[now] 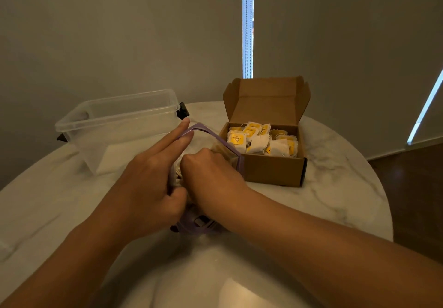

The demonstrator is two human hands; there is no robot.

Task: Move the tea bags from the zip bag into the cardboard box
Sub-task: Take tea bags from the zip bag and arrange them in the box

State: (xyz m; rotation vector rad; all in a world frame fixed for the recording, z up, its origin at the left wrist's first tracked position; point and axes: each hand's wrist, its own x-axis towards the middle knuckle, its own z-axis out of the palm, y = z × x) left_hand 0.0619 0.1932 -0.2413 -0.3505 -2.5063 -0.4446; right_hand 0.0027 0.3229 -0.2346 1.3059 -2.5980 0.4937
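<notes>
A clear zip bag (217, 140) with a purple rim stands at the table's middle, its mouth open. My left hand (153, 176) holds the bag's left side, two fingers straight along the rim and the thumb curled against the plastic. My right hand (211, 173) reaches down into the bag, and its fingers are hidden inside. Just right of the bag sits the open cardboard box (275, 171), lid flap upright. Several white tea bags with yellow tags (261, 138) lie in the box.
An empty clear plastic tub (115, 121) with black latches stands at the back left. The round marble table (335, 183) ends close behind the box and at the right. Window blinds hang beyond.
</notes>
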